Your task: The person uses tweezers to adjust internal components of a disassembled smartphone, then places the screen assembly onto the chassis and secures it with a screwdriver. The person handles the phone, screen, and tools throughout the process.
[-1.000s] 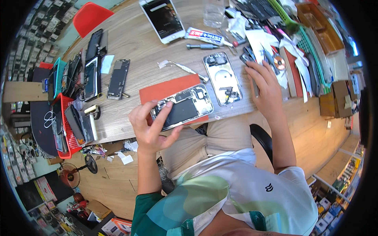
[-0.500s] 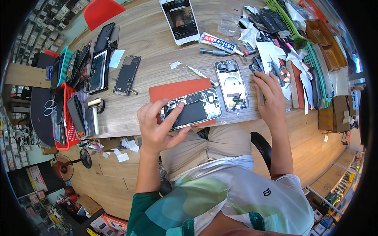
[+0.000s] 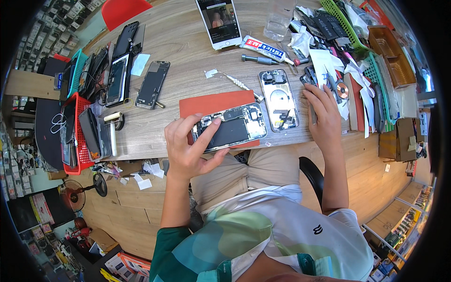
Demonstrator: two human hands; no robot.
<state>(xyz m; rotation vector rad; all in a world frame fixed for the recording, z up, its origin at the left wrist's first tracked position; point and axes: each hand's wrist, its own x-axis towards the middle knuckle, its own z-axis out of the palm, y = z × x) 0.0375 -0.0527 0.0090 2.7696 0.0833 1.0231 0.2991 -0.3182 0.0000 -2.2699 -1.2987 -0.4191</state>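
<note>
left hand [image 3: 188, 143] is spread over the left end of an opened-up smartphone [image 3: 230, 127], index finger lying across its exposed insides and thumb sticking out past the near edge. so that one's more of an open-handed hold-down than a proper grip. the phone lies at a slant on a reddish-orange mat [image 3: 202, 104] by the near edge of the wood-look table [image 3: 178, 44], circuit boards and a big black battery [image 3: 230, 135] showing.

right hand [image 3: 323, 110] is off to the right, fingers loosely curved and reaching the edge of a messy parts pile. there's a greyish strip by the thumb, but can't tell if it's gripping anything. just beside the fingertips there's a small dark part [image 3: 310, 75], and a copper coil [image 3: 342, 90] sits a bit further right.

between the hands is a white phone back housing [image 3: 279, 101] with a ring outline in it, just right of the opened phone. a metal tool with a knurled handle [image 3: 239, 84] lies just beyond the mat, then a grey screwdriver [image 3: 260, 59] and a red, white and blue tube [image 3: 265, 49]. a white phone with a lit screen [image 3: 220, 23] is at the far side, and a dark phone display part [image 3: 153, 84] lies over left.
</note>
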